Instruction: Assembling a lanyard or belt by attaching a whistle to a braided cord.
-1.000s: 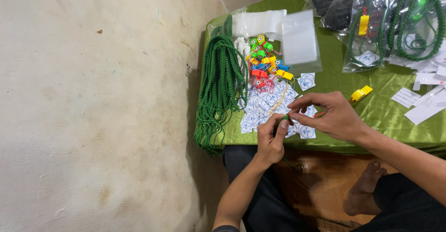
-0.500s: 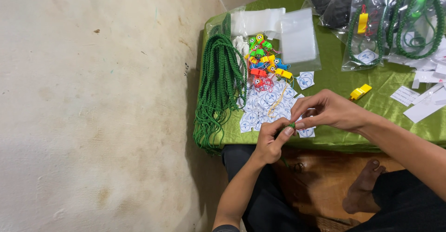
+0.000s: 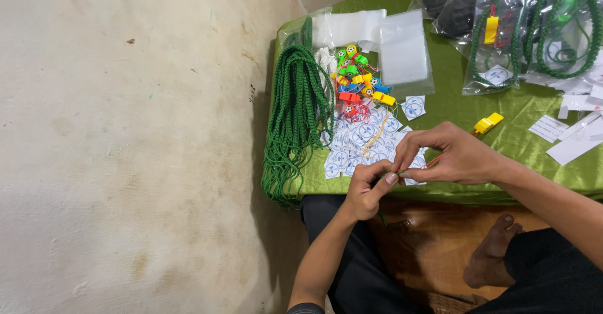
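Looking down, we see the tabletop (image 3: 452, 103) under a green cloth, with the big bundle of green cords (image 3: 296, 110) draped over its left edge. Toward the far right corner lie clear bags (image 3: 534, 31) packed with more green cord, and a stack of empty clear bags (image 3: 402, 53) sits near the far left corner. Between them and the near edge is a heap of small coloured whistles (image 3: 358, 84), then a spread of round-printed paper cards (image 3: 361, 141), and one yellow whistle (image 3: 488, 123) lying apart to the right.

Our two hands meet just over the near edge. The left hand (image 3: 367, 191) is closed, pinching a thin green cord (image 3: 392, 174) between thumb and forefinger. The right hand (image 3: 449, 157) is closed too, fingertips pinched around the same small work, with a thin orange string (image 3: 432, 161) showing beneath its fingers; what else it holds we cannot tell.

We judge the cord light, soft and limp, likely to slip or flop unless pinched close to its end, as it is now. The cards just beneath the hands are loose and light, easily brushed off the near edge.
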